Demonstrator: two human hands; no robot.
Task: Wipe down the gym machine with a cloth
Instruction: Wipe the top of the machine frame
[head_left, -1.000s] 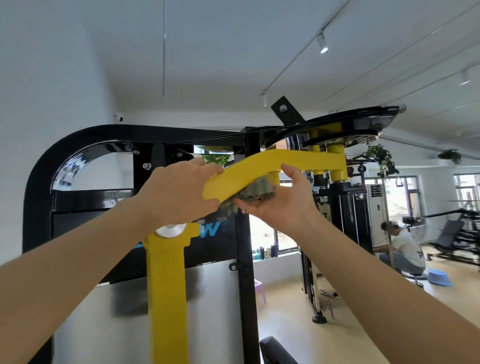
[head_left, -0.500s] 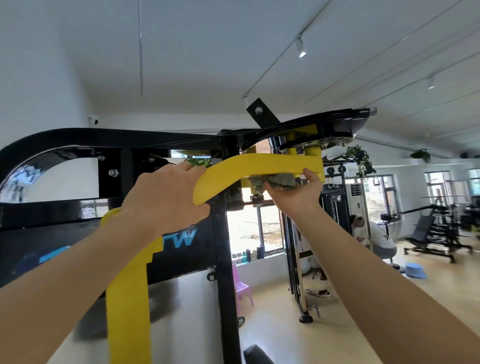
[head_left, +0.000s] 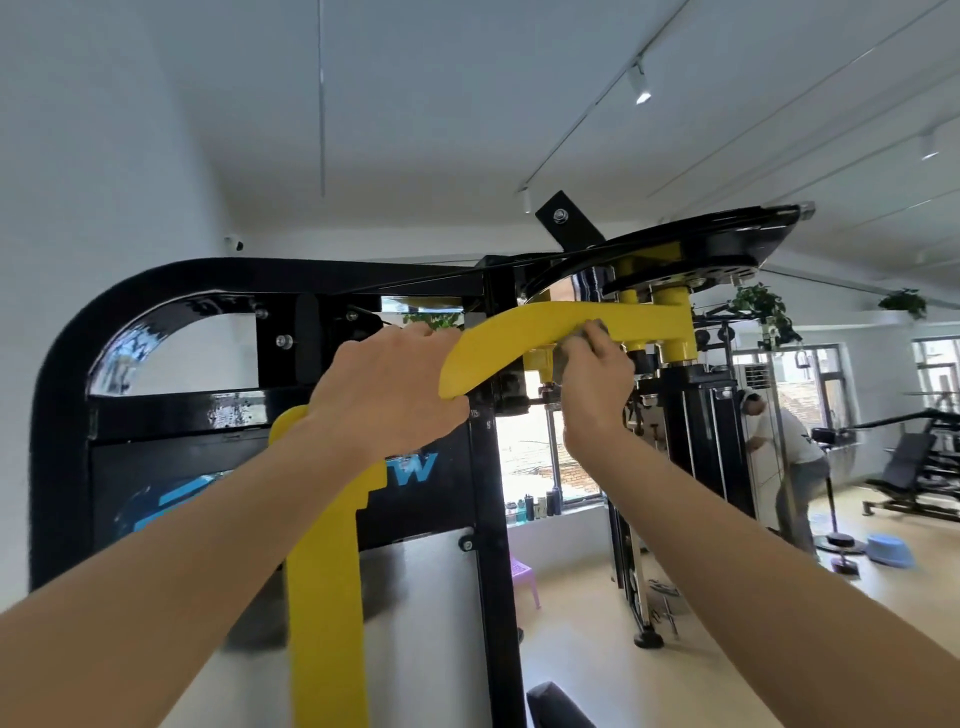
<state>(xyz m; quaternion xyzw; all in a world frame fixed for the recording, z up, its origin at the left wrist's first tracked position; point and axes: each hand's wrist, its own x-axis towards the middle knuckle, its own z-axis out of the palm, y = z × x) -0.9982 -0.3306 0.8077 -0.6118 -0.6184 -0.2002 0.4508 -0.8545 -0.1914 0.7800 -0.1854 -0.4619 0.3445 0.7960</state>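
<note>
At the left of the frame stands the machine's black frame (head_left: 67, 374), glossy and not being worked on right now. In front of it the yellow arm (head_left: 322, 571) rises, bends and runs off to the right.

Your left hand (head_left: 384, 389) sits on that bend at centre frame, fingers curled over the top edge. It has stayed there through the last second as your brace.

Just right of it, your right hand (head_left: 592, 384) holds the grey cloth (head_left: 564, 364) against the horizontal stretch of the arm. A moment ago you had the cloth flat under the arm, out near the yellow pivot posts (head_left: 670, 299). Now you have drawn it back towards the bend and rolled it upward. Your fingers are curled together, pinching the cloth against the lower edge and front face; your thumb is hidden.

That suggests the underside pass is done and you are moving on to the front face. The top of the arm and the posts probably still need wiping.

At far right, another person (head_left: 795, 441) stands well apart.
</note>
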